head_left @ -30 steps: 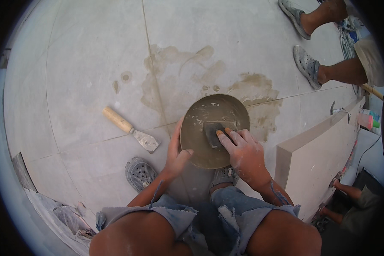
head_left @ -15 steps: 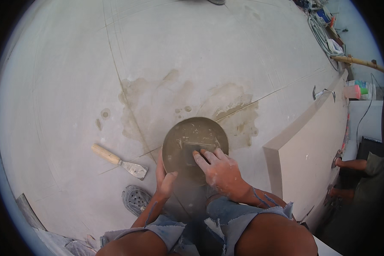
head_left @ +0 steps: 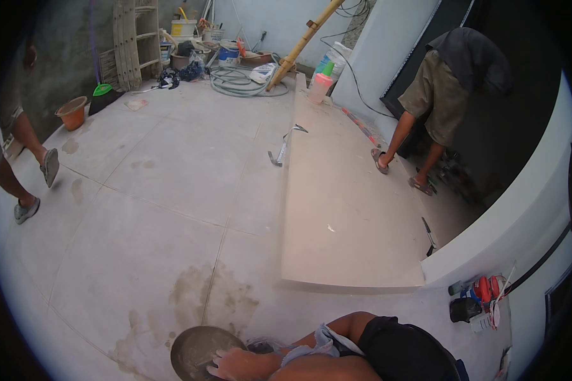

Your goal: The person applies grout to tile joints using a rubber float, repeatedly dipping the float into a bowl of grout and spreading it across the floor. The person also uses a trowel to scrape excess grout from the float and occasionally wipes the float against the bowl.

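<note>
A round, shallow bowl [head_left: 197, 343] with murky grey-brown contents lies at the bottom edge of the view, partly cut off. My right hand [head_left: 238, 365] reaches into it from the right, its whitened fingers bent downward inside the rim. What sits under those fingertips is hidden. My left hand is out of view. Wet brown patches [head_left: 219, 295] stain the pale floor [head_left: 152, 216] just beyond the bowl.
A raised pale slab [head_left: 356, 235] rises at the right, with a hammer [head_left: 286, 146] by its edge. One person [head_left: 448, 89] bends by a dark doorway; another person's legs [head_left: 28, 152] are at left. Coiled hose [head_left: 235, 86], bamboo pole [head_left: 305, 44], ladder [head_left: 127, 51] and orange bucket [head_left: 73, 114] stand farther back.
My view has swung up and right, so the bowl now shows at the bottom edge. The left hand, the putty knife and the dark block under my right fingers have left sight.
</note>
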### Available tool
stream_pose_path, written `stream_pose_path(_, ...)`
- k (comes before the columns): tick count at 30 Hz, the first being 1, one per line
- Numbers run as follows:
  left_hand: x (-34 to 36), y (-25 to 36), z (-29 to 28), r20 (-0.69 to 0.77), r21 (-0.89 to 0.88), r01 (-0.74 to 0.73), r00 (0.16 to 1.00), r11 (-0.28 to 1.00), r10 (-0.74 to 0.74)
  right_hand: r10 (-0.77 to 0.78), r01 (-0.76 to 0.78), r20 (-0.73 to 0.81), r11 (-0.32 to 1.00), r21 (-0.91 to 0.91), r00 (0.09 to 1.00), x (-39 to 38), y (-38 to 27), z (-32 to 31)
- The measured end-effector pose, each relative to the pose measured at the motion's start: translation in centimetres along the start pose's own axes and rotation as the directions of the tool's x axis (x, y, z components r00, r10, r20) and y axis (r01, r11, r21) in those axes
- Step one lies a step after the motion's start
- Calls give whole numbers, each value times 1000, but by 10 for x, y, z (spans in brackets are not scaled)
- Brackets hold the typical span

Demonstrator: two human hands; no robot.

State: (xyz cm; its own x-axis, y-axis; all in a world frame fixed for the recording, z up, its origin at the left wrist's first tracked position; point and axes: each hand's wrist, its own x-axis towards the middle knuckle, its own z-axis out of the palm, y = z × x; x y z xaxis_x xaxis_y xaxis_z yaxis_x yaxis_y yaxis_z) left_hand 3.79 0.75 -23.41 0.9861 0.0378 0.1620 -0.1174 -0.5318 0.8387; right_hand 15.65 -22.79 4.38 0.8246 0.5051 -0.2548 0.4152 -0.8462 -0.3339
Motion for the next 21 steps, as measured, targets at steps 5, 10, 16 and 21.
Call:
stream_pose_path(5,1,19,-1,40,-150,59,998,987,-53,48,-62,-239,997,-50,970,-6,0,-16)
stream_pose_path(10,23,30,-13,35,-235,28,999,972,-21,38,-50,-97,992,-118,995,5,1,-14)
stream_pose_path(16,18,28,-4,183,-255,87,982,963,-40,47,-48,24,999,22,999,-6,0,-37)
stream_pose_path(21,18,65,-11,62,-541,389,903,746,-425,-18,20,56,999,-38,998,4,12,-42)
